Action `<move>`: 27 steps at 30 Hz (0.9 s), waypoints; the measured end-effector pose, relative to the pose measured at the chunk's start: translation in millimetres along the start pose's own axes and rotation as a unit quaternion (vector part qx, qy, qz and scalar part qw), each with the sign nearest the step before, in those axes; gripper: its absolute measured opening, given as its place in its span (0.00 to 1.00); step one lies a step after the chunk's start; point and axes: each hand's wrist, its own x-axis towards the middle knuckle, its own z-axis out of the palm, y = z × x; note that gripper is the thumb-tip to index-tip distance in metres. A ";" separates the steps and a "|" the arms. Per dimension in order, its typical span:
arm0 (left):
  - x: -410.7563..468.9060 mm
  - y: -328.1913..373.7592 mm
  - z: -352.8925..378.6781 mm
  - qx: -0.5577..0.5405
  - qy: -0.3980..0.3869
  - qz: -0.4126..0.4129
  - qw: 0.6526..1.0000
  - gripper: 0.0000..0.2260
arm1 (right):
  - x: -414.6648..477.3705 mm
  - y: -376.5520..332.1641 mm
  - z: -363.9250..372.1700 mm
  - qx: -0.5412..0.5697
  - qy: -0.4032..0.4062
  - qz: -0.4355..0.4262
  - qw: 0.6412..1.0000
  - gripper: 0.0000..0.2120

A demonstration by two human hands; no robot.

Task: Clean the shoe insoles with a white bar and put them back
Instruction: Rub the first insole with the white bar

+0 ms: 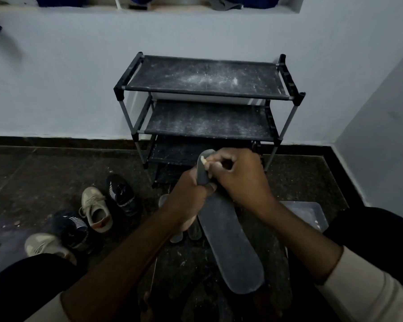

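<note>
Gripping dark insole near heel end, left hand fisted around it, forearm angled up from lower left; right hand curled, pinching white bar against insole's upper end, above floor before shoe rack

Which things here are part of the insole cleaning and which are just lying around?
In use: dark insole, gripped by left hand; white bar, in right hand; beige sneakers and dark striped shoes, floor left.

Lying about: dusty shoe rack, grey tray.
</note>
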 end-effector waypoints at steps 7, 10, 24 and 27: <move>-1.5 4.9 0.2 0.004 -0.001 0.007 1.000 0.21 | -0.3 -0.2 -1.1 0.002 -0.002 -0.008 1.000 0.03; -0.4 2.4 -0.5 0.008 -0.006 0.001 1.000 0.22 | 9.9 5.2 -8.7 0.007 0.027 0.015 1.000 0.04; 1.6 -0.2 -2.7 0.003 0.005 0.010 1.000 0.24 | 3.8 0.9 -3.1 -0.027 0.005 -0.025 0.999 0.04; 1.0 -0.8 -2.1 0.007 -0.010 0.009 1.000 0.24 | 13.0 7.8 -12.6 -0.014 0.026 0.002 1.000 0.04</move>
